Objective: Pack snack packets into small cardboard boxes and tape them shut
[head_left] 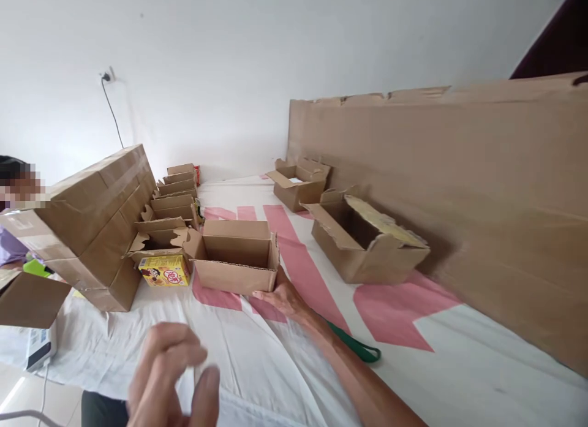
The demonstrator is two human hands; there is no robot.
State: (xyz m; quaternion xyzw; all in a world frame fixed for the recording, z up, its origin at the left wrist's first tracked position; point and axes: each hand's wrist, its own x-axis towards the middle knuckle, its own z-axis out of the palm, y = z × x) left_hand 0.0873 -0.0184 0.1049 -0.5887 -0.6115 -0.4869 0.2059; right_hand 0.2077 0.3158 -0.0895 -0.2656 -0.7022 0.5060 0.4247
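Note:
An open cardboard box [234, 277] with its top flaps up stands on the cloth-covered table. At its lower right corner is my right hand [287, 295], the thumb along the front and the other fingers around the right side, partly hidden. My left hand [172, 372] hovers near the table's front edge, a little blurred, fingers bent and apart from the thumb, with nothing in it. Beyond it, a yellow printed carton [165, 272] sits just left of the open box, in front of another open cardboard box [158, 240]. A green strap [356, 344] lies beside my right forearm.
Several open boxes run back in a row along a tall taped cardboard stack [101, 212]. Two more open boxes, a nearer one [353, 255] and a farther one [294, 194], stand before a long cardboard panel [459, 170]. A person [18, 182] is at the far left, near a white device [40, 347].

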